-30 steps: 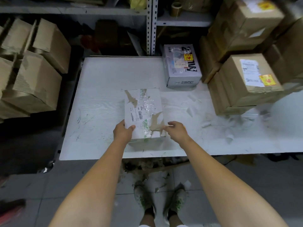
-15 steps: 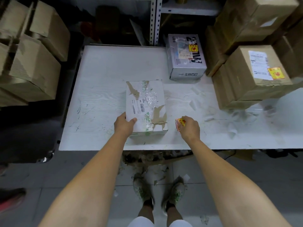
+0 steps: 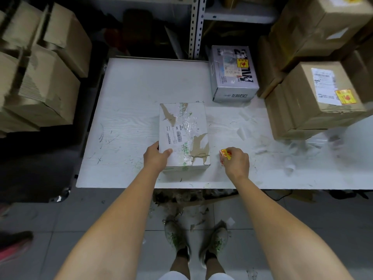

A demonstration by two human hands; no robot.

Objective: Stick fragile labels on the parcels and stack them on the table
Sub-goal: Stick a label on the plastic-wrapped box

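White table (image 3: 131, 93), scuffed; paper scraps (image 3: 242, 132) at 4 o'clock. Brown cartons (image 3: 302, 110) crowd 3 o'clock, grey box (image 3: 232, 77) at 1; 9 to 12 lies open. White parcel (image 3: 182, 126), tape torn, sits at 6 near the front edge. Left hand (image 3: 156, 158) grips its near-left corner; right hand (image 3: 237, 162) pinches fragile labels (image 3: 225, 155) just beside it

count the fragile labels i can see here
4. One label pinched in the right hand; one on the grey parcel; one on the brown parcel at right; one, cropped, on the top-right box. More may be hidden.
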